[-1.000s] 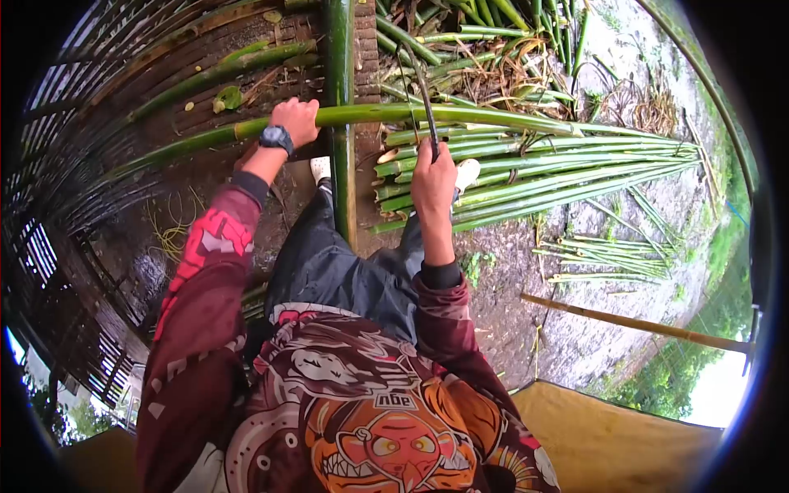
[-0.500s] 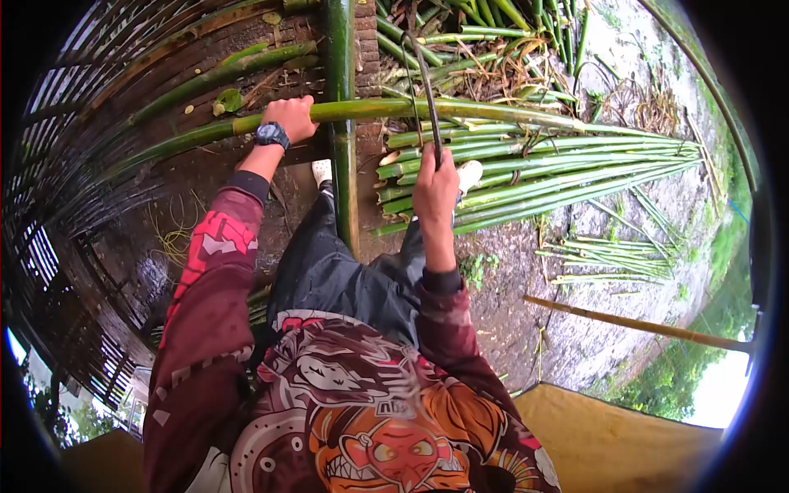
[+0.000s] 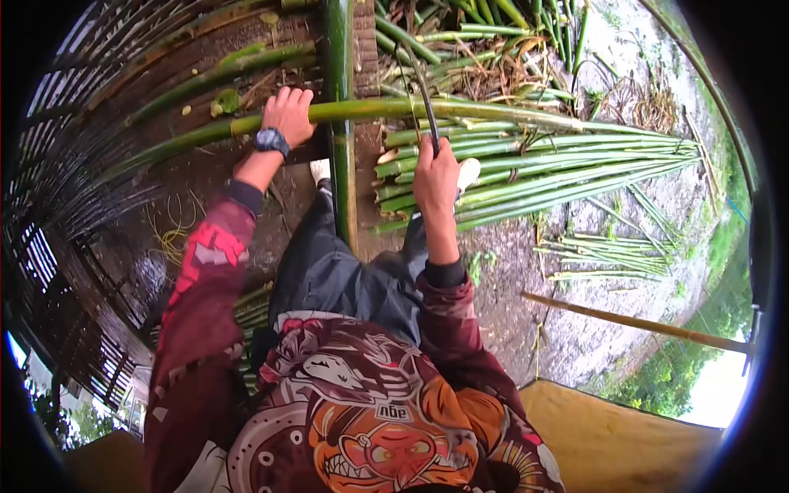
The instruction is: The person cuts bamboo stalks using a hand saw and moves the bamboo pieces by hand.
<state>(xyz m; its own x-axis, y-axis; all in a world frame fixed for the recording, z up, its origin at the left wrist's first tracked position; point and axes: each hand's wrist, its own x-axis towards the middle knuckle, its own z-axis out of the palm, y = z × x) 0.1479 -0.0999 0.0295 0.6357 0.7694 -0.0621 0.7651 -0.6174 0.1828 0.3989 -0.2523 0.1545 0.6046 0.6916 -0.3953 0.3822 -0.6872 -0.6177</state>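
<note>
Evidently, pole cut: the bamboo pole is running on to both sides of the bow saw, so the cut is seeming incomplete; its depth is not showing clearly.
Stacked poles: a row of green poles is lying on the ground just beyond, blunt ends facing the crossbeam; judging by those ends, these are counting as finished.
Uncut part: the thickness under the blade is appearing to be what is remaining on this pole.
Pole position: it is lying across the top of the crossbeam, which is crossing it between the two hands.
Left hand: is closing over the pole on the near-left side of the crossbeam, fingers bending over the far edge; thumb is not showing.
Right hand: is gripping the saw's lower end tightly, no gap showing in the fist.
</note>
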